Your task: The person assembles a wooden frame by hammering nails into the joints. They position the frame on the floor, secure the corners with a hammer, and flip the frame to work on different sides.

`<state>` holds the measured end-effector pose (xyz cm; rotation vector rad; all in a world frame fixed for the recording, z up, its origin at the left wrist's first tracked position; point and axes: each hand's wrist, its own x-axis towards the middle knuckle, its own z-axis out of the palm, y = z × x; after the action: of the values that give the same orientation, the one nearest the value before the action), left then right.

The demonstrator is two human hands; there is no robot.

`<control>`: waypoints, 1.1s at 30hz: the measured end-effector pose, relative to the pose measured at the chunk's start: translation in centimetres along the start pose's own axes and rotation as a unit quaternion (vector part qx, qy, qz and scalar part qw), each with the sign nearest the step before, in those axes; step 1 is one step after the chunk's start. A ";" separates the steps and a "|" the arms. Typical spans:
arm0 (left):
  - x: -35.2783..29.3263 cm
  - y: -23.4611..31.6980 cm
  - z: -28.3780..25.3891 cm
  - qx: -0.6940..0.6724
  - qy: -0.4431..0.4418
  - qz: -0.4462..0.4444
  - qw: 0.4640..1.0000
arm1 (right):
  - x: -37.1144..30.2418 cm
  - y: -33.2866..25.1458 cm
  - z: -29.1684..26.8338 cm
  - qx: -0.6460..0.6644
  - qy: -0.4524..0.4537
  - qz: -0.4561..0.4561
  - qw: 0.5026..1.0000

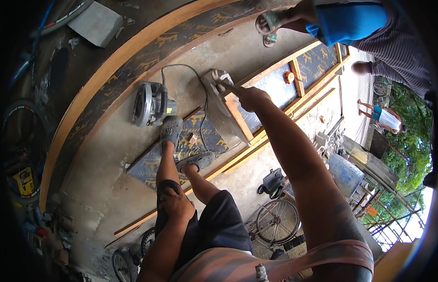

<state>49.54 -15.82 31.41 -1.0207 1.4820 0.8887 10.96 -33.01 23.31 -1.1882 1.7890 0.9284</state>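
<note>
Your left hand (175, 203) rests spread on your knee; your right hand (251, 97) is closed around the top edge of a plywood offcut (224, 113) standing on the framed panel (280, 89). It looks stiff, fairly light, rough-edged; grip mid-edge. Its long axis runs from your hand down toward the circular saw (151, 104).

Our right hand (253, 97) has its grip closed on a hammer (218, 81) over the framed plywood panel (275, 89); our left hand (174, 201) rests on our knee, circular saw (151, 104) beside our foot.
</note>
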 end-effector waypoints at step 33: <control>-22.4 19.0 -11.7 -0.147 0.448 0.598 0.648 | -24.8 9.4 55.9 0.648 -0.189 0.271 0.686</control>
<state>28.89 -16.99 55.33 -0.5577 3.1029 1.6974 20.12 28.20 22.87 0.4441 1.7881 -0.0254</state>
